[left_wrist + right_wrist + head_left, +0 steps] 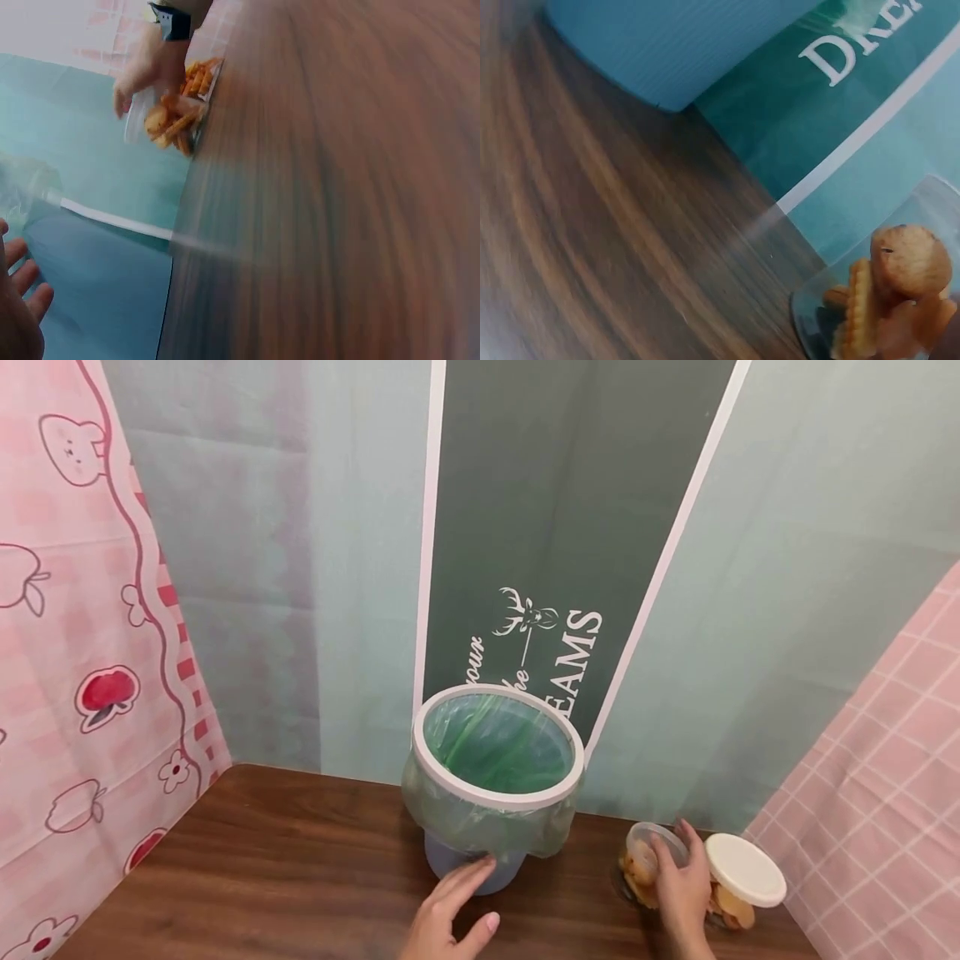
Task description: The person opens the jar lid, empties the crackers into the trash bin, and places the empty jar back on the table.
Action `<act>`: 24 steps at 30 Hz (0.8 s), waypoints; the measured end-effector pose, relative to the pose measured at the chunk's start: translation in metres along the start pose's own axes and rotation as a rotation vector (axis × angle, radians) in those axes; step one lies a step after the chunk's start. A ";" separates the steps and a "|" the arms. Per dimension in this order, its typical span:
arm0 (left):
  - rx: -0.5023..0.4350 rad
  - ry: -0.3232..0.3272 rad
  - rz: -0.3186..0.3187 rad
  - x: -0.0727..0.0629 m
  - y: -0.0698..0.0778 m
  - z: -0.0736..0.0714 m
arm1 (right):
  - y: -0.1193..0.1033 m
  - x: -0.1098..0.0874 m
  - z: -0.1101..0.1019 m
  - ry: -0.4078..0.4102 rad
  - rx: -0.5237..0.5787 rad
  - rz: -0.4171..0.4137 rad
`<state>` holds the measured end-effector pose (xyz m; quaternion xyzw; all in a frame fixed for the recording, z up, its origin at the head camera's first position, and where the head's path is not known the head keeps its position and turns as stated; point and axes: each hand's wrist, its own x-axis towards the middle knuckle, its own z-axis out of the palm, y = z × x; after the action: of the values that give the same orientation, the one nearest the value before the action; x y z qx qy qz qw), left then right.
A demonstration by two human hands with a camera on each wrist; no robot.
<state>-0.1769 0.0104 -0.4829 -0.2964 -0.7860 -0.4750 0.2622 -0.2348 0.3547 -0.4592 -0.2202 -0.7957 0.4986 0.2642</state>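
Observation:
My right hand [682,885] grips an open clear plastic container [637,839] at the right of the table, its fingers and thumb around the upper part. Biscuits [911,262] of several shapes lie inside, seen through the wall in the right wrist view. My left hand [453,914] holds nothing. Its fingers are extended, with the fingertips close to the lower front of a blue bin [442,856]. A green bag [480,827] lines this bin and hangs over its outside, under a white ring [498,797] at the top.
Just right of the right hand stands a second snack container with a cream lid [745,868]. The brown wooden table [300,860] meets a green cloth backdrop [367,610] behind the bin. Pink patterned cloth [67,652] hangs at the left, pink checked cloth [892,777] at the right.

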 end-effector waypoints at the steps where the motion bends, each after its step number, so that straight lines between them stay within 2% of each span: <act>1: -0.003 0.007 0.019 -0.001 0.000 0.004 | 0.002 -0.001 0.002 0.008 0.038 0.012; 7: -0.042 0.029 0.094 0.000 -0.003 0.022 | 0.010 -0.002 0.009 0.035 0.198 0.051; 10: -0.086 0.019 0.054 0.001 -0.004 0.028 | 0.012 -0.002 0.012 0.051 0.208 0.045; 15: -0.163 0.002 -0.067 0.002 -0.006 0.034 | 0.015 -0.004 0.017 0.067 0.195 0.025; 20: -0.208 0.060 -0.097 0.001 -0.013 0.041 | 0.023 -0.011 0.022 0.127 0.192 -0.012; 24: -0.200 0.056 -0.110 -0.001 -0.018 0.046 | 0.031 -0.017 0.022 0.187 0.246 -0.129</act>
<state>-0.1952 0.0453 -0.5132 -0.2640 -0.7420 -0.5730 0.2266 -0.2335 0.3422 -0.4989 -0.1801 -0.7129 0.5516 0.3938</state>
